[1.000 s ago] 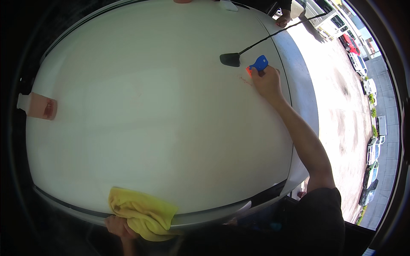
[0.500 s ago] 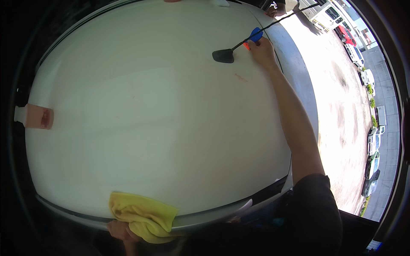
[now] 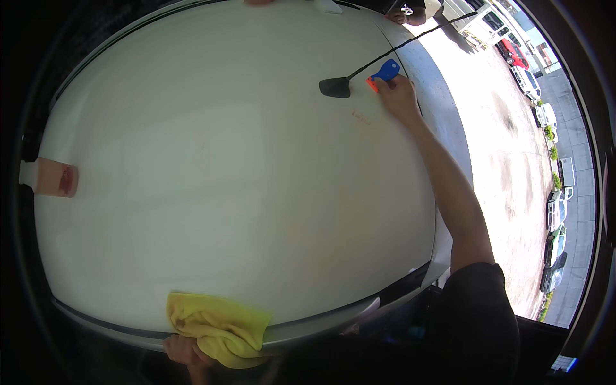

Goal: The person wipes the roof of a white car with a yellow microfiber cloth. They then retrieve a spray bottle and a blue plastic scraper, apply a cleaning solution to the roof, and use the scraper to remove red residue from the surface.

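My right hand (image 3: 399, 96) reaches to the far right part of a white car roof (image 3: 224, 192). It grips a small scraper (image 3: 387, 69) with a blue handle and an orange blade edge, just above the roof, right of the antenna (image 3: 335, 87). A faint reddish smear (image 3: 360, 118) marks the paint slightly nearer to me. At the near edge, my left hand (image 3: 183, 350) is closed at the side of a yellow cloth (image 3: 221, 321), which is draped over the roof's edge. Its fingertips are partly hidden.
The antenna's thin rod slants up rightward past my right hand. A bottle of pinkish liquid (image 3: 56, 177) lies at the roof's left edge. Another person's hand (image 3: 405, 14) is near the far edge, close to a white object (image 3: 328, 6). Parked cars (image 3: 557, 212) stand outside at right.
My right hand has drawn the scraper slightly nearer and to the right, away from the antenna rod, so more of its blue handle shows. The left hand stays at the cloth.
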Action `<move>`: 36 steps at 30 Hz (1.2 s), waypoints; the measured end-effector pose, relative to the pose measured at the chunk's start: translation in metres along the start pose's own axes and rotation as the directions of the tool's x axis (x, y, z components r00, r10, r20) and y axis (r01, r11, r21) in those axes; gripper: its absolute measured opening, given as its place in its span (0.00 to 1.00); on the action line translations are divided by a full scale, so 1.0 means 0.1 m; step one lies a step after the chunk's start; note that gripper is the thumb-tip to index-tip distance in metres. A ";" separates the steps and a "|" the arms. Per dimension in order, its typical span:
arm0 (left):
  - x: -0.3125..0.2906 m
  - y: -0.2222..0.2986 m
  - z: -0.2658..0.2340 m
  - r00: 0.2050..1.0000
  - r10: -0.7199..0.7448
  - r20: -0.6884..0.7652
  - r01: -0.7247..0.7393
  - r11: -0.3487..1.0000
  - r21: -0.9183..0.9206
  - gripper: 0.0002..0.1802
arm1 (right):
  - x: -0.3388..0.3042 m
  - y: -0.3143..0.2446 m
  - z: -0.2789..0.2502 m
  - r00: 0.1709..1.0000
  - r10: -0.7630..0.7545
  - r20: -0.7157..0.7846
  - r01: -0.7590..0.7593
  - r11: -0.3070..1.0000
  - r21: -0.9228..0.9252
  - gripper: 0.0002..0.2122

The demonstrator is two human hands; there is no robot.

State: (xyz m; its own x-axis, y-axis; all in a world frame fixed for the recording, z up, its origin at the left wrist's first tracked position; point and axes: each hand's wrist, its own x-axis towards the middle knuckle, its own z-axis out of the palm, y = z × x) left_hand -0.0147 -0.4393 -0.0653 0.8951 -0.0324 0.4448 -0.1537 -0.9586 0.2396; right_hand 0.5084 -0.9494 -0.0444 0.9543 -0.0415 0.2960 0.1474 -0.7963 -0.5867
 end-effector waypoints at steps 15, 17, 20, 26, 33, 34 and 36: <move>0.05 0.05 0.00 1.000 -0.005 0.011 0.005 1.000 0.028 0.24 | -0.49 -0.17 -0.22 0.997 0.071 -0.011 -0.072 0.997 -0.034 0.15; 0.01 0.03 -0.04 1.000 0.002 0.022 -0.003 0.998 0.059 0.25 | -0.77 -0.38 0.02 0.999 0.010 0.035 -0.007 0.998 -0.068 0.15; 0.00 0.10 -0.08 0.997 -0.061 0.043 0.058 0.995 0.079 0.24 | -1.03 -0.69 0.09 0.981 -0.062 0.184 0.067 0.998 -0.018 0.16; 0.01 0.00 -0.02 1.000 0.013 0.019 -0.014 0.998 0.055 0.21 | -0.35 0.30 -0.32 0.991 0.062 -0.118 -0.076 0.991 -0.111 0.15; 0.00 0.05 -0.04 0.999 -0.017 -0.036 0.019 0.998 0.054 0.13 | -0.78 -0.11 -0.27 0.991 0.131 0.033 -0.130 0.991 -0.043 0.15; 0.02 0.05 -0.03 1.000 -0.026 -0.002 0.026 0.999 0.046 0.13 | -0.71 -0.09 -0.32 0.985 0.170 0.034 -0.169 0.985 -0.036 0.15; 0.00 0.04 -0.06 1.000 -0.025 -0.019 0.026 0.999 0.044 0.13 | -0.75 -0.08 -0.24 0.990 0.134 0.038 -0.133 0.991 -0.015 0.15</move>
State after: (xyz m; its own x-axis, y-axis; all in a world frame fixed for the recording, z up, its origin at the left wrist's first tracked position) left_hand -0.0175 -0.4418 -0.0591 0.8903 -0.0031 0.4554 -0.1122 -0.9706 0.2128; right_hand 0.4293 -0.9548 -0.0441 0.9746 -0.1247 0.1862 0.0151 -0.7925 -0.6097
